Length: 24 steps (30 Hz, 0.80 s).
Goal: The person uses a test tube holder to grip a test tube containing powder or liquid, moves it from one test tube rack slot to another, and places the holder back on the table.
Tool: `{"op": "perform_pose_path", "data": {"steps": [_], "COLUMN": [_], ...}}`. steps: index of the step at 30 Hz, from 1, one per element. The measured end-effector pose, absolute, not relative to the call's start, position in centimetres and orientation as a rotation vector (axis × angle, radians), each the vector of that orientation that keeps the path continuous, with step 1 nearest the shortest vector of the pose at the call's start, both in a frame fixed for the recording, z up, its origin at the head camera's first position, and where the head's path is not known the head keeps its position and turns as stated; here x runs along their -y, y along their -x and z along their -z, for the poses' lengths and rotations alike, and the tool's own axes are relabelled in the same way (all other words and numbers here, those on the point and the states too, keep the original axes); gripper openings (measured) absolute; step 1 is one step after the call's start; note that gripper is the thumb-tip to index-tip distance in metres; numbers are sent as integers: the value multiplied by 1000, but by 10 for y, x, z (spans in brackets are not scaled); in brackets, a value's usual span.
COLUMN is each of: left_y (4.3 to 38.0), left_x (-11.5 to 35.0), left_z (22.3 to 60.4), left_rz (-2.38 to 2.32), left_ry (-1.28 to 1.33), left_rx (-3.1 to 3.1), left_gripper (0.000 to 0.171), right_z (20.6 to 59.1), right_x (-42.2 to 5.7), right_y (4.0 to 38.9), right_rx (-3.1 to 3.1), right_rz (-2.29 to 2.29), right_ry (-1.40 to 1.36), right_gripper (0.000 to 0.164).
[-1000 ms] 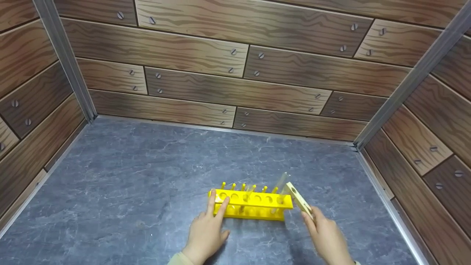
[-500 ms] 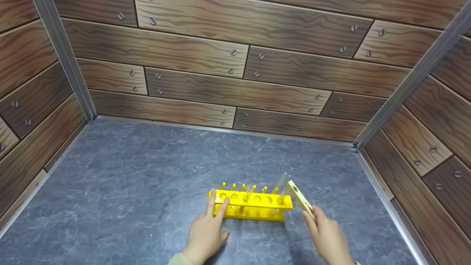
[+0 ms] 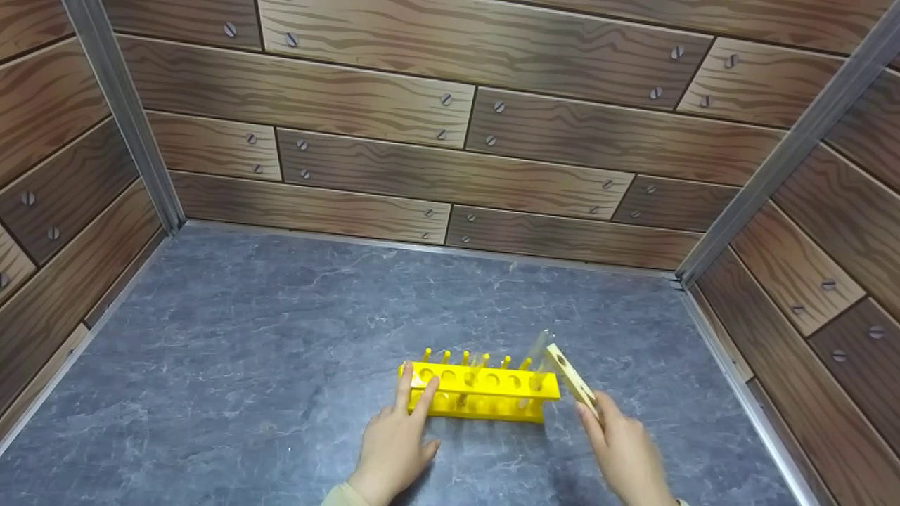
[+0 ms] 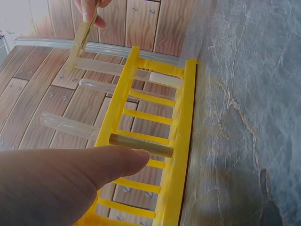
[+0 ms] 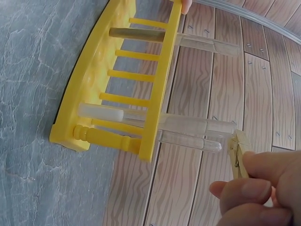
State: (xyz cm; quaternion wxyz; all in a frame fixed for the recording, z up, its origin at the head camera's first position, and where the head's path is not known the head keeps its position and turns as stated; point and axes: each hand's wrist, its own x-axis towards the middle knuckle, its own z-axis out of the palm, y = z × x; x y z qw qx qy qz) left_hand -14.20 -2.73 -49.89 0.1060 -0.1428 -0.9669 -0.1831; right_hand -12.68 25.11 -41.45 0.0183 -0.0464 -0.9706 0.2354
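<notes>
A yellow test tube rack (image 3: 485,388) stands on the grey surface. My left hand (image 3: 394,443) rests on its left end, two straight fingers on the top bar; in the left wrist view the thumb (image 4: 113,165) lies straight out across the rack. My right hand (image 3: 626,446) grips a wooden test tube holder (image 3: 573,379). The holder's far end is at the mouth of a tube with white contents (image 5: 101,112) in the rack's right end. Beside it a clear tube (image 5: 188,140) points its rounded end upward. Nearer the middle stands a tube with brownish contents (image 5: 136,34).
Yellow pegs (image 3: 446,356) rise along the rack's back. Wood-patterned walls (image 3: 365,161) with metal corner strips (image 3: 773,161) close off the back and both sides. The grey marbled surface (image 3: 232,351) spreads around the rack.
The test tube holder in my right hand swung very slightly right, then back left. The left hand and the rack stay where they were.
</notes>
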Motion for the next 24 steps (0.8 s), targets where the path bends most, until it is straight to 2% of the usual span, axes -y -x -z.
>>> {"op": "perform_pose_path", "data": {"steps": [17, 24], "left_y": [144, 143], "left_x": [26, 26], "left_z": [498, 498], "left_rz": [568, 565], "left_ry": [395, 400], "left_rx": [2944, 2898], "left_gripper": [91, 90], "right_z": [412, 411], "right_x": [-243, -244], "right_y": [133, 131], "right_rx": [3073, 3044], "right_rz": [-731, -745], "right_ry": [185, 166], "right_gripper": [58, 48]}}
